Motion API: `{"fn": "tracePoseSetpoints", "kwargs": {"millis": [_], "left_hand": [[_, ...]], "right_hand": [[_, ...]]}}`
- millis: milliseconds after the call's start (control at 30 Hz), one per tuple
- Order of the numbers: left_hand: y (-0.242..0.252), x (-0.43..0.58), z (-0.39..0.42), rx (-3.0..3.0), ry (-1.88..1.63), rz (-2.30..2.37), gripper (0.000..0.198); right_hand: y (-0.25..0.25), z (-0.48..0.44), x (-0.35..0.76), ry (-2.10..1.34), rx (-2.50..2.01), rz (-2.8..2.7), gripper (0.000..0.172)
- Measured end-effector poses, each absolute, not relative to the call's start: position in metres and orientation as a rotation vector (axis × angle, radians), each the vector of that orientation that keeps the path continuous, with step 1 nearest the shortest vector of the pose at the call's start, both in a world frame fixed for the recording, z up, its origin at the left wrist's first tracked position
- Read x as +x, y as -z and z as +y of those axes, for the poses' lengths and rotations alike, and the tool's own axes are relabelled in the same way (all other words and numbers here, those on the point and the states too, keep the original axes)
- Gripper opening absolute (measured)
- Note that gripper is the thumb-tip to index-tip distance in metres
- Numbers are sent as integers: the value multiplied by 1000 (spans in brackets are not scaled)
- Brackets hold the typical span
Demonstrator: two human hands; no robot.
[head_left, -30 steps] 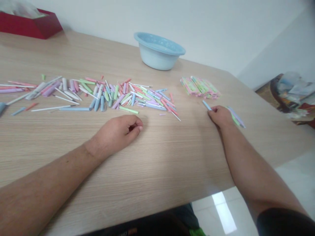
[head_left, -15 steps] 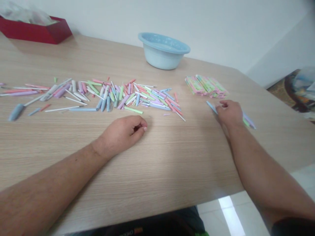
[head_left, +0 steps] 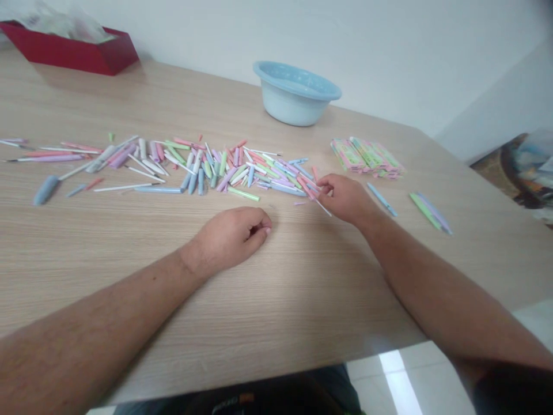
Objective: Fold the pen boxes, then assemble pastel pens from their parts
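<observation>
My right hand (head_left: 345,197) is at the right end of a long pile of pastel pen parts (head_left: 233,170). Its thumb and fingers are bent together over the coral pen tubes (head_left: 306,185), and the tips hide what is between them. My left hand (head_left: 235,237) rests on its side on the table in front of the pile, fingers curled to the thumb, with nothing seen in it. A blue pen (head_left: 382,199) lies alone to the right of my right hand. Farther right, a green pen (head_left: 424,211) and a purple pen (head_left: 435,213) lie side by side.
Printed pink-and-green packets (head_left: 367,157) are stacked behind the blue pen. A light blue basin (head_left: 296,95) stands near the wall. At the back left is a red box (head_left: 82,55) with clear plastic bags. The wooden table (head_left: 302,288) ends at the front right.
My right hand has moved left from the blue pen to the pile's end, leaving that pen on the table. My left hand has stayed put. The view has shifted slightly.
</observation>
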State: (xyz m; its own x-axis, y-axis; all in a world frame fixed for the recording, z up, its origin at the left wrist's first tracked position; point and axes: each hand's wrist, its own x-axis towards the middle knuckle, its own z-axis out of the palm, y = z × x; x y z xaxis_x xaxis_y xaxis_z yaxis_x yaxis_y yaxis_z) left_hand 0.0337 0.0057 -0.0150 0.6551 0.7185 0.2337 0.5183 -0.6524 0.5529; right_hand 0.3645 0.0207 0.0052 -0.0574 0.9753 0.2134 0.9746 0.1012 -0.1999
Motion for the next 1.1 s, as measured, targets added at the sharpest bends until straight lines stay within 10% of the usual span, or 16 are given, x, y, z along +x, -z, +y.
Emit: {"fn": "tracePoseSetpoints", "kwargs": {"millis": [733,1100], "left_hand": [[18,35,6,2447,-594,932,22],[9,44,2,1687,-794,975,49]], "right_hand": [[4,40,354,22,-2156,-1896,31],[-21,-30,296,-651,-1506,-1765,21]]}}
